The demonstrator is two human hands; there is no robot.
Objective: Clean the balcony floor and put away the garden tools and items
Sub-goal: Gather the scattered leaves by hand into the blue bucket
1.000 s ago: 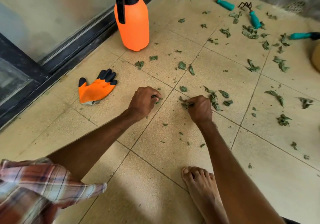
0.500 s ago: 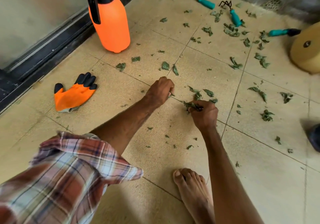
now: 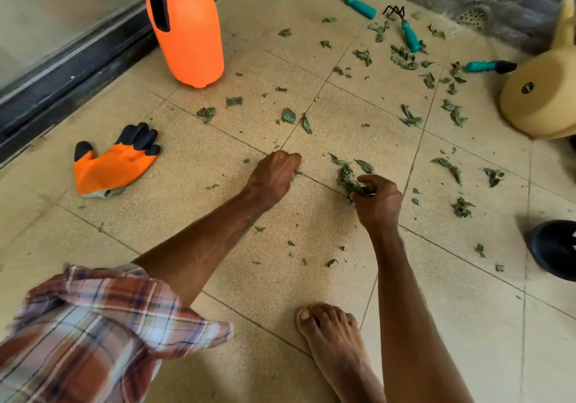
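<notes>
Green leaf scraps lie scattered over the beige tiled floor point(image 3: 187, 225). My right hand point(image 3: 378, 201) holds a bunch of leaves point(image 3: 347, 178) low over the floor at the centre. My left hand point(image 3: 276, 173) is curled just to its left, with a bit of leaf at its fingers. An orange glove point(image 3: 109, 166) with black fingertips lies on the tiles at the left. Behind it stands an orange spray bottle point(image 3: 187, 32). Three teal-handled tools lie at the back: a weeder point(image 3: 360, 7), a small rake point(image 3: 408, 35) and a third tool point(image 3: 486, 66).
A yellowish watering can point(image 3: 542, 97) lies at the right. A black shoe point(image 3: 554, 247) sits at the right edge. My bare foot point(image 3: 336, 346) rests on the tiles below my hands. A dark sliding-door track point(image 3: 78, 69) runs along the left; a grey wall with a drain is at the back.
Both hands shifted forward over the floor. My right hand's bunch of leaves has grown. The view swung right, bringing the watering can and shoe into sight.
</notes>
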